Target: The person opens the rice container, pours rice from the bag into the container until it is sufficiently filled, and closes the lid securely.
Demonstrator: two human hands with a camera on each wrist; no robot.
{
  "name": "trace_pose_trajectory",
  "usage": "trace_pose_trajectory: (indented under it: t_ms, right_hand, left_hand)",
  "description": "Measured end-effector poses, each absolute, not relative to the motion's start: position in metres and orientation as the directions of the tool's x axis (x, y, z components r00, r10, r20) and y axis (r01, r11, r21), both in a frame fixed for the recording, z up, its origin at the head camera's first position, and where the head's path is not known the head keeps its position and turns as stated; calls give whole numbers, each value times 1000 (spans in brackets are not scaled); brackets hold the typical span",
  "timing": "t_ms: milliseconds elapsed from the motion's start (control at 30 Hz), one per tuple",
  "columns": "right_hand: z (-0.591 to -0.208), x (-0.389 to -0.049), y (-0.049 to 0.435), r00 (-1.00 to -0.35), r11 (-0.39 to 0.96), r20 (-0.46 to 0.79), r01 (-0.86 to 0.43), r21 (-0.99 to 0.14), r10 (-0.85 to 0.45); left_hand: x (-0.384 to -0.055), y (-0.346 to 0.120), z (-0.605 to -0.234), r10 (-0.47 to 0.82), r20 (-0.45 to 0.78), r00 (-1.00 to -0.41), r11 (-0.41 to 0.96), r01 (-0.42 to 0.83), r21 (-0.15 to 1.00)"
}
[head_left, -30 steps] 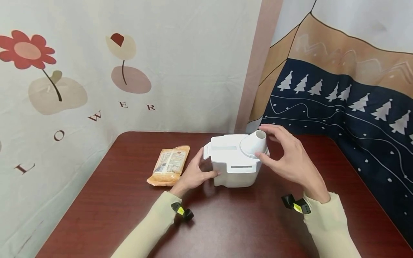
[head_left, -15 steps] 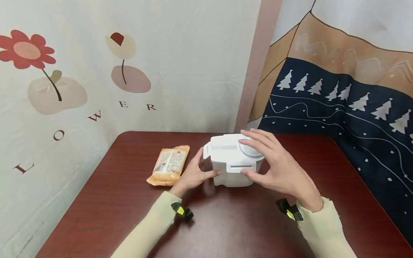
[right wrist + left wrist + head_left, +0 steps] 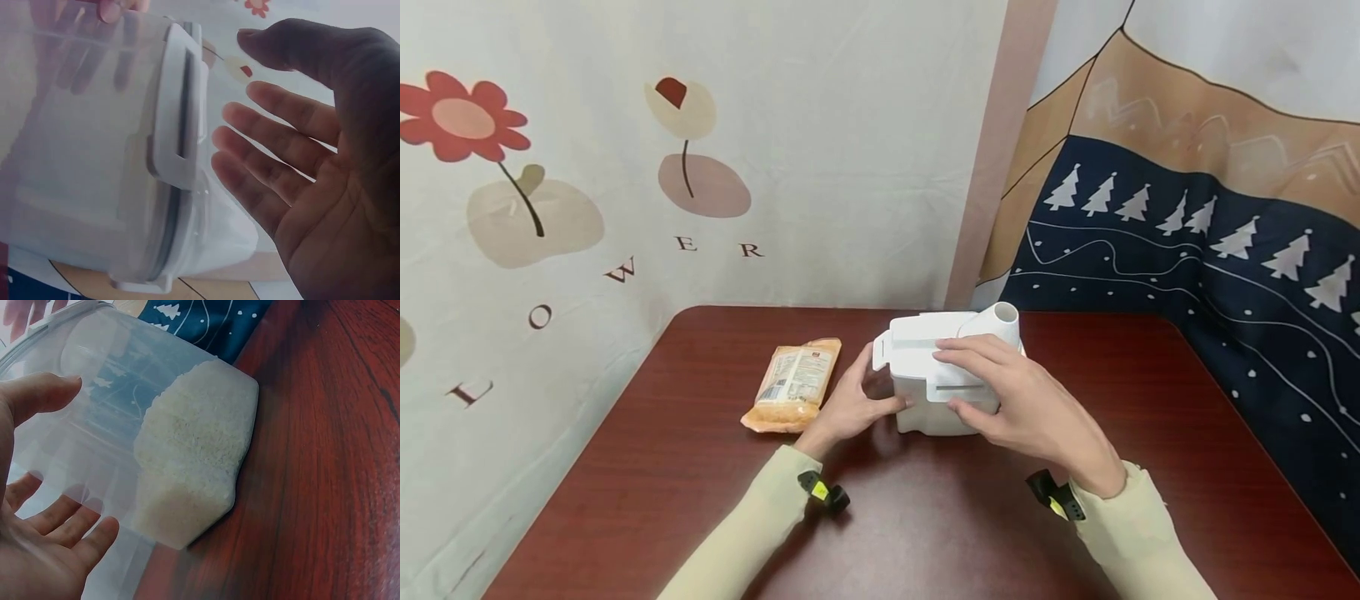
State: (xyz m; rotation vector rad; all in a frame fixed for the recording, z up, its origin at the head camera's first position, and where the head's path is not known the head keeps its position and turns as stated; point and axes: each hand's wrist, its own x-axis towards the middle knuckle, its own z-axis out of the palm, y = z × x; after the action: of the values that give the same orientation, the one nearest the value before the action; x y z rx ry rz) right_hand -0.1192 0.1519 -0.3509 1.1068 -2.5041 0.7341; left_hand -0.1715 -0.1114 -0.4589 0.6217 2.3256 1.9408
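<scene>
A translucent storage container [image 3: 928, 419] with a white lid [image 3: 917, 330] stands upright on the table. A white spout-like cup [image 3: 1002, 319] sits at the lid's right end, and a clip latch [image 3: 942, 392] hangs at the front. White rice [image 3: 194, 425] fills its lower part in the left wrist view. My left hand [image 3: 850, 408] grips the container's left end, thumb at the front and fingers spread on the far side. My right hand [image 3: 1037, 404] hovers over the lid's front right, its fingers apart from the lid in the right wrist view [image 3: 312, 144].
Left of the container lies a sealed orange-and-white packet [image 3: 796, 385] with a printed label. The dark red wooden table [image 3: 940, 517] reaches back to a flower-print curtain [image 3: 850, 167]. Another curtain with white trees [image 3: 1150, 233] hangs along the right.
My right hand has moved left and nearer, from beside the spout across it to the lid's front; the spout shows again. My left hand and the container have stayed put.
</scene>
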Motion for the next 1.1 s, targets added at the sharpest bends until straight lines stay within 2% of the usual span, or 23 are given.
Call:
trace_pose_trajectory:
  t_ms: [133,400,900,1100]
  right_hand:
    - [-355,-122,150,-653,577,456,-754,-315,-605]
    - [-363,-129,148,-592,572,524,-789,-224,-612]
    - [-368,-131,141,-617,608,546,-761,-229,-567]
    - [-369,-132,140,-618,597,568,-760,-255,-544]
  left_hand:
    - [-173,-111,-459,340,227,-913,113,279,954]
    - [-174,-110,-460,339,235,-911,117,289,950]
    - [-171,-113,-462,311,182,-933,192,249,949]
    - [-172,-112,-462,311,219,-925,150,275,950]
